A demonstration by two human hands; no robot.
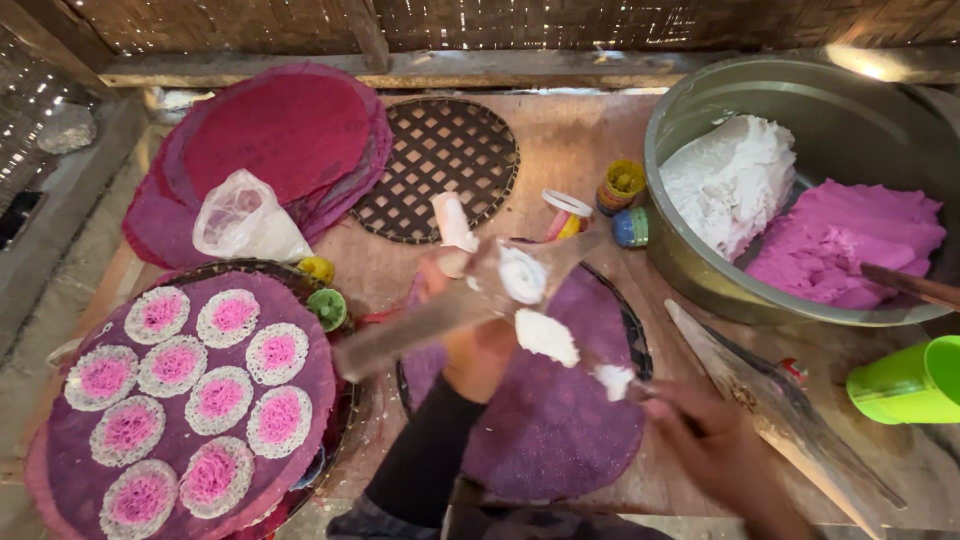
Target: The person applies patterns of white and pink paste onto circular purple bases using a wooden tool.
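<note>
The left hand [478, 350] grips a flat wooden paddle [440, 312] — long axis running up-right — bearing white dough [545, 337]; the right hand [712, 440], fingers closed on a small scraper [625, 385], meets it from the lower right.

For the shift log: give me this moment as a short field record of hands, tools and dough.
left hand: holds a long flat blade carrying white dough
right hand: grips a small tool, blurred
under hands: purple cloth on a round tray
metal basin: white dough mass and pink dough mass
left tray: nine pink-centred white rounds
</note>
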